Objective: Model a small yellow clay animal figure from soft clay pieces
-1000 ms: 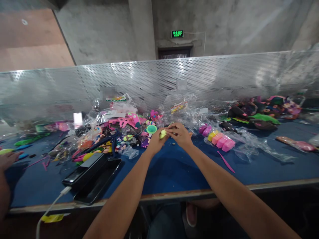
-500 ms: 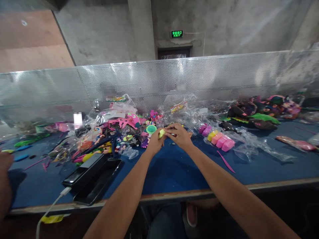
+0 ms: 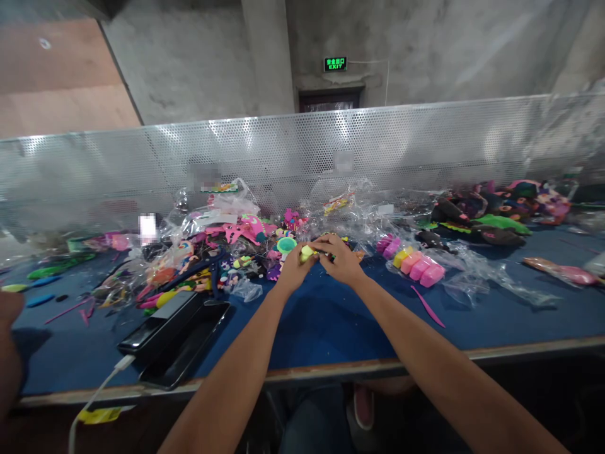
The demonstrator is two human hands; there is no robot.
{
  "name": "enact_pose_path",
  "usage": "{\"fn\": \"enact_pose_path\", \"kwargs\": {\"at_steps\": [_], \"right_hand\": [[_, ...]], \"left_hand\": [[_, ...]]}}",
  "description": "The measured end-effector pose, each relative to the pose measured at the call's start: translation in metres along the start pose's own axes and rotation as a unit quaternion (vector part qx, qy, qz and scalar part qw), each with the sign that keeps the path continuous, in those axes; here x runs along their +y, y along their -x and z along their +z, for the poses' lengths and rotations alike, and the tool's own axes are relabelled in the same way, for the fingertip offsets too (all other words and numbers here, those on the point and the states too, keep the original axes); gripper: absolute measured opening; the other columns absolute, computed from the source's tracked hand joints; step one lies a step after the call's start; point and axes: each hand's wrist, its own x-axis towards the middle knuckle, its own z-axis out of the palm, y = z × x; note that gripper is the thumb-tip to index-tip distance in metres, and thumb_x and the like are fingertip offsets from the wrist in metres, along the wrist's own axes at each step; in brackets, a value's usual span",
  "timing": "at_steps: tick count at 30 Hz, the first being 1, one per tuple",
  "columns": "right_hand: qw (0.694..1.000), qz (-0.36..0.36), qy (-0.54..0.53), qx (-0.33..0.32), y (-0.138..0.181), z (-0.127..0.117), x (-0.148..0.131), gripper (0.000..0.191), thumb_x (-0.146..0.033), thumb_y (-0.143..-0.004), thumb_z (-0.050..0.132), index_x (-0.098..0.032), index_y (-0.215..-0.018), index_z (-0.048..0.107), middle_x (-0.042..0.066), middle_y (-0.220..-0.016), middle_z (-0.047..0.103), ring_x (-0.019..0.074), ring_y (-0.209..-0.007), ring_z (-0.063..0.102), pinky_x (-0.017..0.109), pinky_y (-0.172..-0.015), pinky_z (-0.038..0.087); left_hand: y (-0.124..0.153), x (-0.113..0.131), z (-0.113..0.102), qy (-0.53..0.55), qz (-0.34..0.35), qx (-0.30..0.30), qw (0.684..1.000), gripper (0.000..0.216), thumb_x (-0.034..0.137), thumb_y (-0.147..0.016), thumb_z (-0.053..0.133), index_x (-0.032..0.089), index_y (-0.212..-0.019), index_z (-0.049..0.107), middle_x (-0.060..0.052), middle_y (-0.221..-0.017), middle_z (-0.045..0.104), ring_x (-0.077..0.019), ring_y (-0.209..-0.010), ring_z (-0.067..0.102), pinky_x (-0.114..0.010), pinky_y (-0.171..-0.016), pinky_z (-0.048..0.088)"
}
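Observation:
A small lump of pale yellow modelling clay (image 3: 307, 252) sits between my two hands above the blue tabletop. My left hand (image 3: 293, 271) is closed around its left side. On the other side, the thumb and fingertips of my right hand (image 3: 341, 260) pinch at the lump's edge. The fingers hide part of its shape. Just behind my left hand is a round green-rimmed tub (image 3: 286, 245). A row of pink and yellow soft blocks (image 3: 420, 266) lies right of my right hand, with a thin pink modelling tool (image 3: 428, 308) in front of it.
A black power bank (image 3: 163, 321) with a white cable and a black tray (image 3: 189, 347) lie at the left front. Colourful figures and plastic bags (image 3: 165, 271) crowd the back, before a perforated metal screen (image 3: 283, 151). Another person's hand (image 3: 10, 309) shows at the left edge.
My fingers have shifted slightly on the yellow clay, and more of the lump shows between them. Both arms stay in nearly the same place.

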Motion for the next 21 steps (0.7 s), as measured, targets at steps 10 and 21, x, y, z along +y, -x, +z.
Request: {"fn": "enact_pose_path", "kwargs": {"at_steps": [10,21], "right_hand": [[1.0,0.006,-0.005,0.009,-0.0006,-0.0005,0.0005,0.05,-0.002,-0.072,0.044,-0.028,-0.108,0.067,0.006,-0.107,0.057,0.0196,-0.104,0.053,0.039,-0.092,0.045],[0.998,0.059,-0.025,0.024,-0.0021,-0.0001,0.0036,0.052,-0.003,-0.072,0.041,-0.025,-0.115,0.062,0.006,-0.1,0.058,0.0154,-0.077,0.055,0.031,-0.072,0.05]], "left_hand": [[0.001,0.0008,0.0001,0.027,-0.023,-0.013,0.999,0.031,0.043,-0.083,0.053,0.017,-0.099,0.052,0.004,-0.062,0.047,-0.0095,-0.051,0.045,-0.022,-0.049,0.04],[0.0007,0.0009,0.0,-0.01,0.024,-0.014,1.0,0.03,0.04,-0.081,0.055,0.017,-0.1,0.055,-0.002,-0.081,0.058,-0.0135,-0.069,0.053,-0.025,-0.063,0.046]]}}
